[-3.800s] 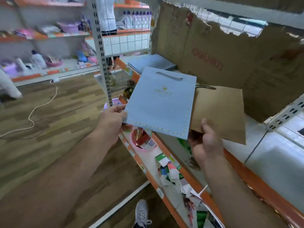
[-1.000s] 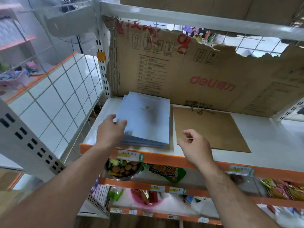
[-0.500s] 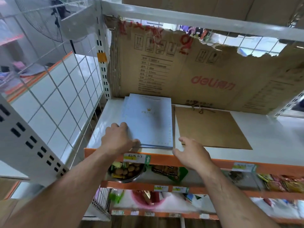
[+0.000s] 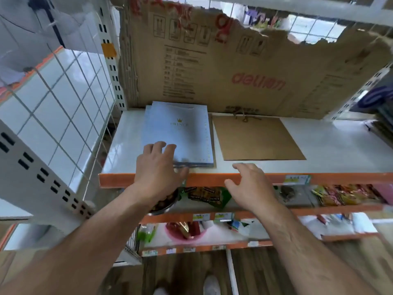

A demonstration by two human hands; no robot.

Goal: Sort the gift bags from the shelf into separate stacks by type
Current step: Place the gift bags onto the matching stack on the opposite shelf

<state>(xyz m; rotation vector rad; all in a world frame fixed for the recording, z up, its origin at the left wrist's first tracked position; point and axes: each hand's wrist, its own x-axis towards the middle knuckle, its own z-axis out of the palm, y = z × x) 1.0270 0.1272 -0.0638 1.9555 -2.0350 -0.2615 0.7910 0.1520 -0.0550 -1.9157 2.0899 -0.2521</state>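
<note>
Two stacks are now laid apart: pale-blue paper gift bags (image 4: 180,133), touched by the spread left hand (image 4: 158,169), and a flat brown kraft bag (image 4: 257,139). The right hand (image 4: 248,184) has been withdrawn, open and empty. Sorting is judged near complete.

1. My left forearm (image 4: 89,237) and right forearm (image 4: 297,241) are bare up to the wrists.
2. The left hand (image 4: 157,167) and right hand (image 4: 248,186) are bare as well.
3. Veins stand out along the right forearm.
4. Far below I make out a white shoe (image 4: 210,285), only its toe showing.

White shelf (image 4: 331,145) with orange front edge, blue gift bag stack (image 4: 180,133), flat brown paper bag (image 4: 257,140) beside it
</note>
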